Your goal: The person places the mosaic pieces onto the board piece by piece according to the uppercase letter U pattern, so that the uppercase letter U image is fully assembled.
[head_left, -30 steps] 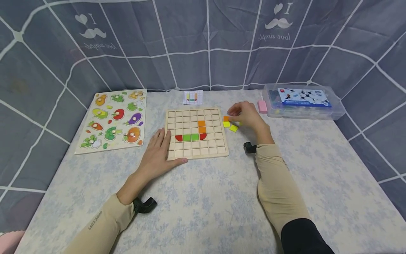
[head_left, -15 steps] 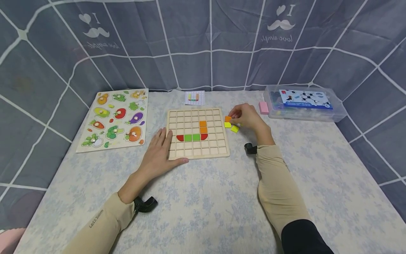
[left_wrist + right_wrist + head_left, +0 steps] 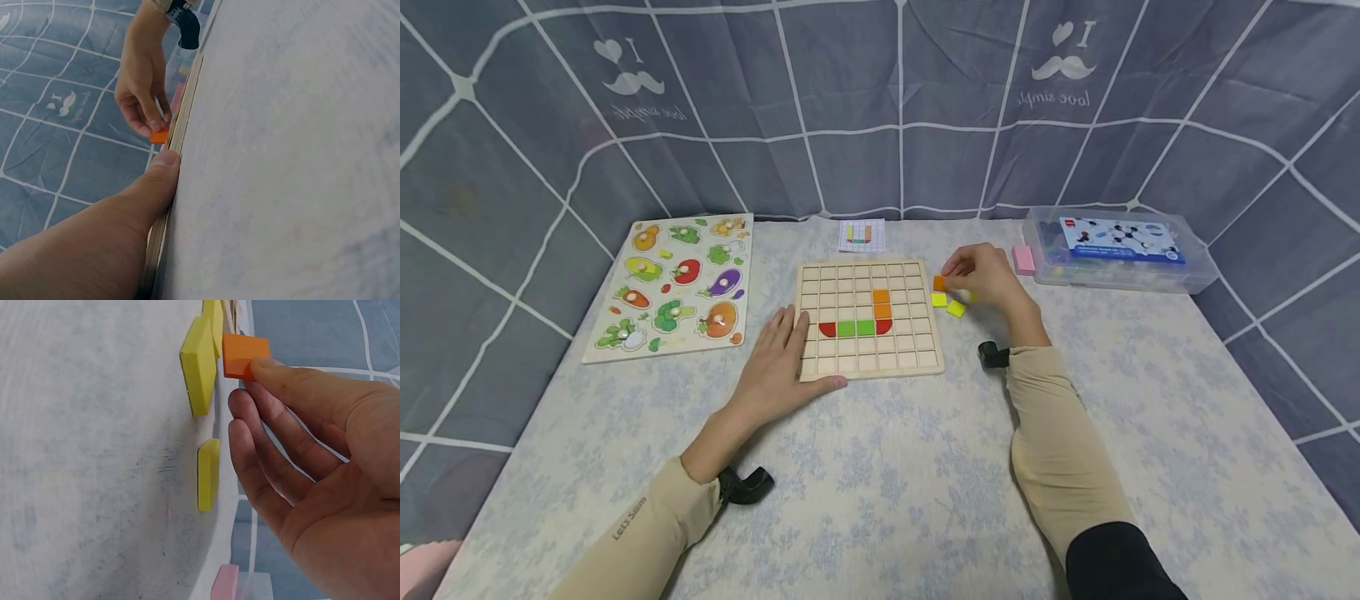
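My left hand (image 3: 769, 364) lies at the left side of a wooden grid board (image 3: 912, 360), fingers straight on its edge and thumb along the near edge. On the board sit two green tiles (image 3: 855, 328), two orange tiles (image 3: 882, 304) and a red rounded tile (image 3: 827, 330) at each end of the green row. Just right of the board, my right hand (image 3: 988, 275) pinches an orange square tile (image 3: 240, 356) between thumb and fingers, raised off the table in the right wrist view. Yellow square tiles (image 3: 199, 365) lie close below that hand.
Behind the board is a small pattern card (image 3: 862, 236). A vegetable puzzle board (image 3: 673, 287) lies at the left. Back right are a pink block (image 3: 1022, 260) and a clear plastic box (image 3: 1120, 248) with a blue label. A grey curtain (image 3: 850, 92) hangs behind.
The view has shifted slightly. My right hand stays at the tiles with its fingers on the orange tile, and my left hand keeps its place on the board.
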A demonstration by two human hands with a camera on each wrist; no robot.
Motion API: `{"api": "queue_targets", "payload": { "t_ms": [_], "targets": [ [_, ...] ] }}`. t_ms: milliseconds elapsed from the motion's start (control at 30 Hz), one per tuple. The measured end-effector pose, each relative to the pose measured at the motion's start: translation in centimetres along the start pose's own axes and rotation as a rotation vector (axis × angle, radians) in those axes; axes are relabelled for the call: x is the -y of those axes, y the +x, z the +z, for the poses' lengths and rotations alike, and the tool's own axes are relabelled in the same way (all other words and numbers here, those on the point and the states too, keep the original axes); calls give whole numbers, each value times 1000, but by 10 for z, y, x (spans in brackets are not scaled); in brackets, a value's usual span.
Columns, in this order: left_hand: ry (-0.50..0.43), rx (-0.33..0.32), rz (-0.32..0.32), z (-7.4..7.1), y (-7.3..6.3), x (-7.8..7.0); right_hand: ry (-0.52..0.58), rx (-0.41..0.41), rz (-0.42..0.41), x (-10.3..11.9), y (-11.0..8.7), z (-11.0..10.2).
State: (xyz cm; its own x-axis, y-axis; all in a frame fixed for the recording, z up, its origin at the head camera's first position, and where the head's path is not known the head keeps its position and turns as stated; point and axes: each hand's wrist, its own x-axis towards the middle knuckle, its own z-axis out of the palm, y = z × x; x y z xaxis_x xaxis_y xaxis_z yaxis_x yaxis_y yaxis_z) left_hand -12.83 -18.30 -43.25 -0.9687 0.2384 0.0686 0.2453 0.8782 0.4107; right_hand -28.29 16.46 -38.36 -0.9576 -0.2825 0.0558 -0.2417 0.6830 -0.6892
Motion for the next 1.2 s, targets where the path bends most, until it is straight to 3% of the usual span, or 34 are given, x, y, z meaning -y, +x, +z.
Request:
{"api": "queue_targets", "payload": {
  "t_ms": [267,667,967,1200],
  "targets": [
    [2,7,6,0,0,1,76,-45,-49,13,4,9],
    [-3,-4,-5,1,-1,0,93,44,-95,52,20,47],
    [-6,8,-8,3,-3,-2,26,60,-60,65,27,62],
    [0,-7,-2,-1,-2,-2,-57,42,-96,72,32,65]
  ]
}}
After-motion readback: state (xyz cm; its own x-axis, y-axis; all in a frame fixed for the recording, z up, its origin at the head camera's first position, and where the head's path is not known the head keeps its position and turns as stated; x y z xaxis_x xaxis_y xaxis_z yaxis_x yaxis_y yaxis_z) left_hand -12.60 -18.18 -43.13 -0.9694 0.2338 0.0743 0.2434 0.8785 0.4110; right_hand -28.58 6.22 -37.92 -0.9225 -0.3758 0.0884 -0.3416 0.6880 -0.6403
